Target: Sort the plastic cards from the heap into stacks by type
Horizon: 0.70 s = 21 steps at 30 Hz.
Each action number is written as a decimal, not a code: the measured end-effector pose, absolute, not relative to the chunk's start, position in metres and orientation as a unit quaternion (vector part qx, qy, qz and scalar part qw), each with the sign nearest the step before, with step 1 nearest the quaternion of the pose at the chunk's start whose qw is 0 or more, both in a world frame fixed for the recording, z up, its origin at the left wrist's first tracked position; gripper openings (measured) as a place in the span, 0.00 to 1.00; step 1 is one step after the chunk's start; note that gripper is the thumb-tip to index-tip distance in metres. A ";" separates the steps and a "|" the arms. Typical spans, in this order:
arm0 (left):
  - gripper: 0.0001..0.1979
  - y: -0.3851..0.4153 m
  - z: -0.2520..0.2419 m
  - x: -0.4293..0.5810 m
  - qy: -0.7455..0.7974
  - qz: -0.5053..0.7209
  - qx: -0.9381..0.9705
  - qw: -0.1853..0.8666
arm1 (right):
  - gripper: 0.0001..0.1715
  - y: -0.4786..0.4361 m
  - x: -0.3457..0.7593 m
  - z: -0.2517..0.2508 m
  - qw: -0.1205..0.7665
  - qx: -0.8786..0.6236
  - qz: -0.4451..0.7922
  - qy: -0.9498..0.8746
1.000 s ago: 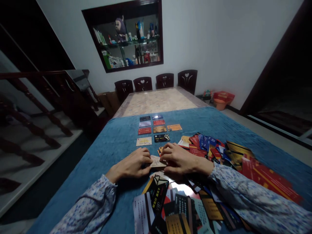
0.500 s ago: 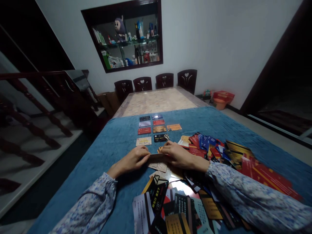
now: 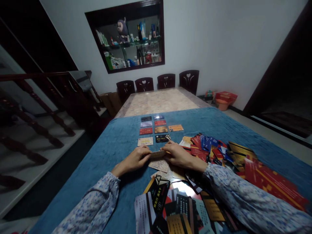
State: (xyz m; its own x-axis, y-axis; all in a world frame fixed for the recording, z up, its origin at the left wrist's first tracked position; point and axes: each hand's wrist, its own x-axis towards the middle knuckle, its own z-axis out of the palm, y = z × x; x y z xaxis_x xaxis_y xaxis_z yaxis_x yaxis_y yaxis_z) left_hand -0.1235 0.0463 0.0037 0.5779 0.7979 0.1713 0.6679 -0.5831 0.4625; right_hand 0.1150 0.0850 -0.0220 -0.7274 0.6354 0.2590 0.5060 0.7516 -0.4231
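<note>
A pale card (image 3: 157, 154) is pinched at its two short ends, tilted so that I see a thin slanted strip of its face. My left hand (image 3: 136, 160) is closed on its left end, and my right hand (image 3: 179, 156) grips the right end. Just below lies another beige card (image 3: 159, 165), flat on the blue cloth. Beyond my hands, cards are laid out in columns, with a cream card (image 3: 145, 141) and a black VIP card (image 3: 161, 138) nearest. An orange card (image 3: 175, 128) lies off to their right.
A loose heap of cards (image 3: 179, 224) spreads below my right forearm. Blue and red cards (image 3: 204, 143) lie in a second heap to the right, beside large red sheets (image 3: 273, 182). Blue cloth (image 3: 109, 136) covers the near table; chairs (image 3: 144, 85) stand at its far end.
The held card has tipped so that more of its face shows. Both hands keep their grip at nearly the same spot, and the view has shifted slightly.
</note>
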 end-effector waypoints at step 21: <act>0.09 0.049 0.001 -0.124 0.403 0.209 0.875 0.167 | 0.05 0.085 0.105 -0.002 0.296 -0.328 0.164 -0.882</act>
